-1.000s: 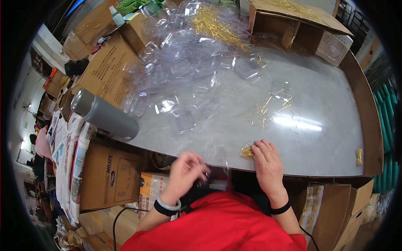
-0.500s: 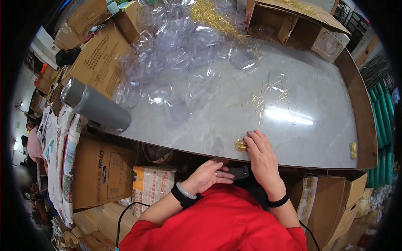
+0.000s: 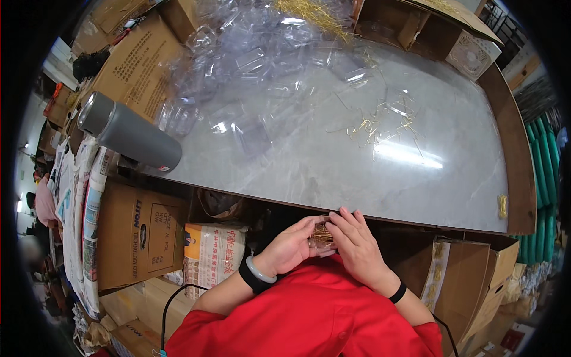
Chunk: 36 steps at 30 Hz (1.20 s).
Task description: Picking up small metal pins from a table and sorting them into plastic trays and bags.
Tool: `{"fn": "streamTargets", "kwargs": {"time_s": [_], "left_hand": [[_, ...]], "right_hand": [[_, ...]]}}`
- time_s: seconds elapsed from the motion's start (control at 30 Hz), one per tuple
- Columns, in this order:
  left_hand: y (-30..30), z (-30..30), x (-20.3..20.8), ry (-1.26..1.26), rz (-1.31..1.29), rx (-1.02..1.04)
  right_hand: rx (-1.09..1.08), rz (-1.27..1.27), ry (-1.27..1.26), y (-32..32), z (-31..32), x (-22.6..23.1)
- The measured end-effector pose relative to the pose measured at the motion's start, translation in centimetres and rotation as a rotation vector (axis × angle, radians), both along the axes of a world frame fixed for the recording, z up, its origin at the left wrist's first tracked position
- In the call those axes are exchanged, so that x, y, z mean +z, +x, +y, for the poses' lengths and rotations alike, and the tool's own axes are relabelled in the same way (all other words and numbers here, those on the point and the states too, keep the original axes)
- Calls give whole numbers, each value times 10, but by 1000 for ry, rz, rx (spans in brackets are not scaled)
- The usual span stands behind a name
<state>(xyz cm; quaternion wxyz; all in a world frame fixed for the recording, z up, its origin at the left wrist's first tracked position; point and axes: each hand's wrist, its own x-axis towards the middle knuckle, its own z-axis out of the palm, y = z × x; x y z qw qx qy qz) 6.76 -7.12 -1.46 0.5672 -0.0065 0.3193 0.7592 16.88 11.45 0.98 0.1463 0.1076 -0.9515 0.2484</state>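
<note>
Just below the table's near edge, my left hand (image 3: 286, 249) is closed round a small clear plastic box (image 3: 321, 251). A bundle of gold wire hooks (image 3: 322, 235) shows in the box. My right hand (image 3: 360, 249) lies over the right side of the box, its fingers together and bent against it; part of the box is hidden there. Loose gold hooks (image 3: 364, 127) are scattered on the grey tabletop (image 3: 309, 163) beyond my hands. A small gold bundle (image 3: 502, 206) stands by the right edge.
A heap of clear plastic boxes (image 3: 250, 62) covers the far left, with a gold wire pile (image 3: 309, 16) behind. A grey bottle (image 3: 134, 134) lies at the left edge. Cardboard compartments (image 3: 380, 27) and a white fan (image 3: 470, 55) stand at the far right. Cartons (image 3: 140, 238) flank me below.
The gold bundle near the table edge has left the tabletop and is now in the clear box. My right hand has come down and left to meet my left hand.
</note>
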Motion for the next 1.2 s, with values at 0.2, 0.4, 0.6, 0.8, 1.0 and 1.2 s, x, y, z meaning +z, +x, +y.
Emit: {"fn": "streamTargets", "kwargs": {"time_s": [0.2,0.4,0.6,0.8,1.0,1.2], "left_hand": [[2,11,50,-236,417,67],[-30,54,31,-418,1108,279],[-40,50,37,-584,1757,280],[-42,42,26,-523,2128,21],[-35,46,21,-556,2101,58],[-34,42,21,-569,2141,73]], "right_hand": [[-7,131,-202,-3,-1,14],[-65,240,-186,-39,10,4],[-124,177,-247,-45,21,1],[-271,256,-467,-42,30,7],[-305,97,-130,-9,25,3],[-277,-50,53,-16,17,19]]}}
